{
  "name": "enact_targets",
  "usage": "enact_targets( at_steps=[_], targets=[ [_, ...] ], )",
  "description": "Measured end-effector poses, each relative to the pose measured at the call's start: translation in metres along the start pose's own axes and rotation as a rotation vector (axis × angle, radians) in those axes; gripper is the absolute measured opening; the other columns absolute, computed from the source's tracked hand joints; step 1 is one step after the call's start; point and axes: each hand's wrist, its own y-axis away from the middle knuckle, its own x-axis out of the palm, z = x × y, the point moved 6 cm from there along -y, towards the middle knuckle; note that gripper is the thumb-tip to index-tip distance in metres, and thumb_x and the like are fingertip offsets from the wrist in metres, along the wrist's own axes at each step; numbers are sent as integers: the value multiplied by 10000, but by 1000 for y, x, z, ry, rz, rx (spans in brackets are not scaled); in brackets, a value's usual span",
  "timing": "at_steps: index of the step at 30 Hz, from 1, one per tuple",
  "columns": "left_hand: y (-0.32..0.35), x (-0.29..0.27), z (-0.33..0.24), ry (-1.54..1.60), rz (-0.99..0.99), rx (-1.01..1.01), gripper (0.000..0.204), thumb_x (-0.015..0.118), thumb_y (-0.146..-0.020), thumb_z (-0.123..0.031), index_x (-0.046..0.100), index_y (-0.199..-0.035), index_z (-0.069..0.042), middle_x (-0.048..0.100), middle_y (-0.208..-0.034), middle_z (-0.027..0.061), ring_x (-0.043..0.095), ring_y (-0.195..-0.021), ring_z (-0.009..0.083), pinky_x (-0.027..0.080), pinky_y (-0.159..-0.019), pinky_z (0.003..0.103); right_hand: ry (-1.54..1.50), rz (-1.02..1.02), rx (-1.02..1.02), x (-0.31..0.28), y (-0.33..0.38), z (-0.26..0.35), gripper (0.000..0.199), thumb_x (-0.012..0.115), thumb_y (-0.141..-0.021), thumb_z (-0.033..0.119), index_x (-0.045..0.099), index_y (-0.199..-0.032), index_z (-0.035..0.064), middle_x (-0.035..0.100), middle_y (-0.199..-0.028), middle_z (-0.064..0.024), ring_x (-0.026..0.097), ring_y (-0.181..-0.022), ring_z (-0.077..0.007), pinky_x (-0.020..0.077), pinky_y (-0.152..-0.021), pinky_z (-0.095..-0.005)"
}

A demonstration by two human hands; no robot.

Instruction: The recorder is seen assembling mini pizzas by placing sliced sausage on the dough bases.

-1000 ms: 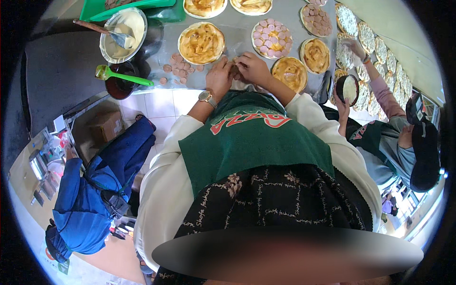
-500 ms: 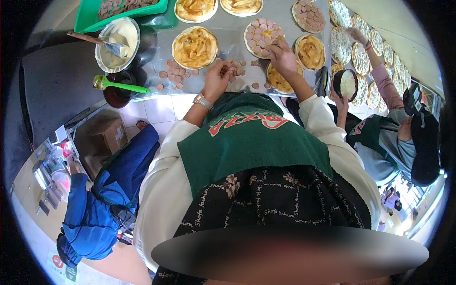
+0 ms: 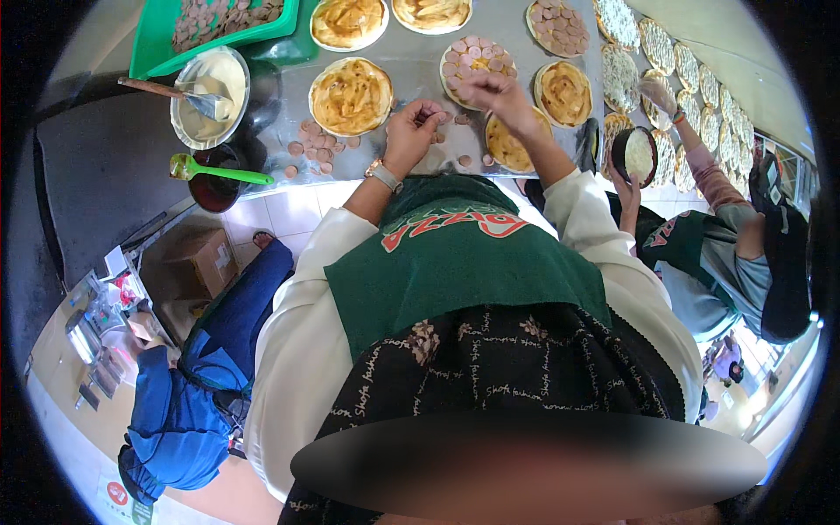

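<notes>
My left hand (image 3: 413, 138), a watch on its wrist, is curled just above the steel table, its fingertips pinched on sausage slices (image 3: 444, 118) that are mostly hidden by the fingers. To the right, my right hand (image 3: 500, 98) hovers at the near edge of a round pizza base covered in sausage slices (image 3: 477, 61). Its fingers are bent together, and whatever they hold cannot be made out. A sauced base (image 3: 350, 94) lies beyond my left hand, and another sauced base (image 3: 518, 143) is partly under my right wrist. Loose sausage slices (image 3: 312, 144) are scattered left of my left hand.
A green tray (image 3: 289, 22) of sausage slices stands at the far left. Nearer are a bowl of cream sauce (image 3: 188, 131) with a brush and a dark pot (image 3: 219, 197) with a green spatula across it. At right, a co-worker's hand (image 3: 658, 92) reaches over topped pizzas, the other holding a bowl (image 3: 623, 157).
My left hand has lifted slightly and moved right, and fewer loose slices lie beside it. My right hand has drawn back left and nearer over the slice-covered base's edge.
</notes>
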Motion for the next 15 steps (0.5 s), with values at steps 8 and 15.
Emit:
enact_targets(
  at_steps=[8,15],
  targets=[
    [-3,-1,-9,-76,43,73,131,650,-913,-50,605,-1029,-9,705,-904,60,601,-675,68,521,-592,216,567,-232,-258,-43,-63,-1,207,730,-804,140,710,-995,64,664,-968,-135,671,-823,-253,533,-715,-330],
    [-1,0,-19,38,51,56,129,643,-919,-56,591,-1023,0,699,-890,63,598,-656,72,500,-555,215,688,-260,-239,-41,-44,3,319,761,-804,274,690,-1034,64,691,-951,-112,654,-839,-190,511,-779,-292]
  ],
)
